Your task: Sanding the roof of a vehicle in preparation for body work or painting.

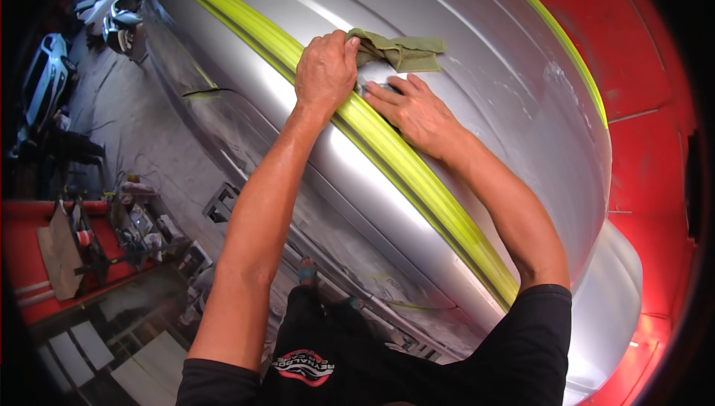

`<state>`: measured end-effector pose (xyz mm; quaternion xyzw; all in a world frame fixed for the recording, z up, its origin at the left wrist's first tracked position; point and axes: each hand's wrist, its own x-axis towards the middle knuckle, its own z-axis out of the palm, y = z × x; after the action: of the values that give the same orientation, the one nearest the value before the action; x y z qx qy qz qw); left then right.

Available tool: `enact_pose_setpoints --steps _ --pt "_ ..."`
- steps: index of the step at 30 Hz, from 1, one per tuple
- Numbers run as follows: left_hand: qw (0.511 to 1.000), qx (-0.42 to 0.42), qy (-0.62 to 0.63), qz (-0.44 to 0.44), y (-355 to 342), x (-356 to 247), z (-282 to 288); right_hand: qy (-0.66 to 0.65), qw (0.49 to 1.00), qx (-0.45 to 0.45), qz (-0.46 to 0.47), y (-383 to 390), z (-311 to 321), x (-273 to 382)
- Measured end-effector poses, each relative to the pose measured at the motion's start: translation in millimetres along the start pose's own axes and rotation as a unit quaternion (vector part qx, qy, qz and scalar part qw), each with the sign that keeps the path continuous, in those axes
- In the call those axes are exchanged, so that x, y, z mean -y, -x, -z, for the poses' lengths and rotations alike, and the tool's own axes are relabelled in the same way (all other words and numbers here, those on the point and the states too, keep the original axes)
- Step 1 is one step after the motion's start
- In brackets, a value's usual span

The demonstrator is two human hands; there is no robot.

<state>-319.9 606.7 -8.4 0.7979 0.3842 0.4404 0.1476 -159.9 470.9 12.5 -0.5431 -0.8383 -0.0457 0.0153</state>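
My left hand (325, 71) has its fingers curled on an olive cloth (406, 52), which lies bunched on a curved silver car panel (484, 86). Just right of it, my right hand (408, 108) rests on that panel with fingers spread; whether anything small lies under its fingertips is unclear. A long yellow-green masking strip (417, 194) runs diagonally along the panel, passing beneath my left wrist. Another yellow-green strip (570, 41) follows the panel's far right edge.
Red surfaces (652, 64) surround the right side. At left are loose car parts (112, 8), a white car part (48, 78), a red shelf (30, 246) with cardboard and supplies, and grey floor (149, 130). My foot (307, 272) shows below.
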Motion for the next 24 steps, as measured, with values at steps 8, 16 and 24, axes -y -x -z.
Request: enact_pose_setpoints --steps 8,16,24 --pt "0.999 0.027 -0.020 0.029 -1.4 -1.7 2.3 0.014 0.996 0.014 -0.092 21.2 2.8 -0.4" --pt "1.000 0.023 -0.007 0.012 -1.2 -0.8 2.1 0.003 0.991 -0.018 -0.132 69.2 19.5 18.1" --pt "1.000 0.013 -0.016 0.005 -0.6 -1.1 2.1 0.031 0.990 -0.051 -0.125 23.3 -6.5 -7.8"
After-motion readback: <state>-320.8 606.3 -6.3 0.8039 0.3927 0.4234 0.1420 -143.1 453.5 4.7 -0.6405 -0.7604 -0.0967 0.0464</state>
